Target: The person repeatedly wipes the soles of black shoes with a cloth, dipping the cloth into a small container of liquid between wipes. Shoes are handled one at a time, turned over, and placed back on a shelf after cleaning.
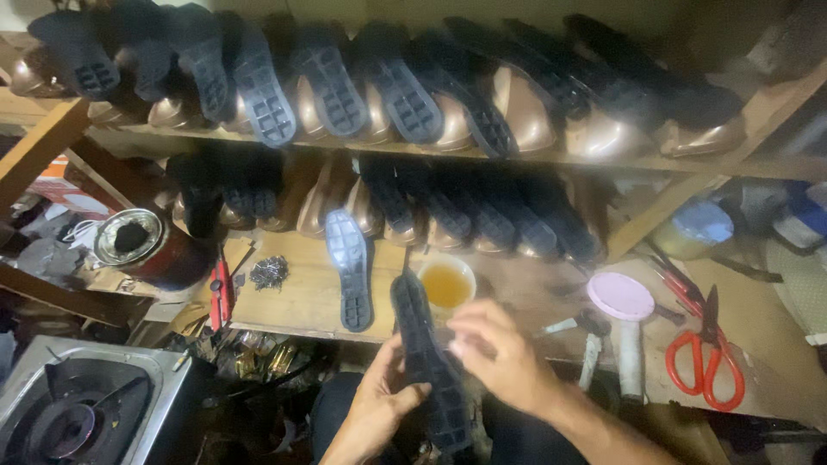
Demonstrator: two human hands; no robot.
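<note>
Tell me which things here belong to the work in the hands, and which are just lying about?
In use:
left hand holding the dark shoe sole
right hand on that sole
cup of amber liquid, close by

Lying about:
second sole on the bench
red-handled scissors
pile of small nails
round tin
pink-topped tool

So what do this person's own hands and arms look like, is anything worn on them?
Both are bare: no gloves, rings, watch or sleeves show on the left hand or the right hand. The forearms are uncovered to the picture's edge. Fingers look blurred.
</note>
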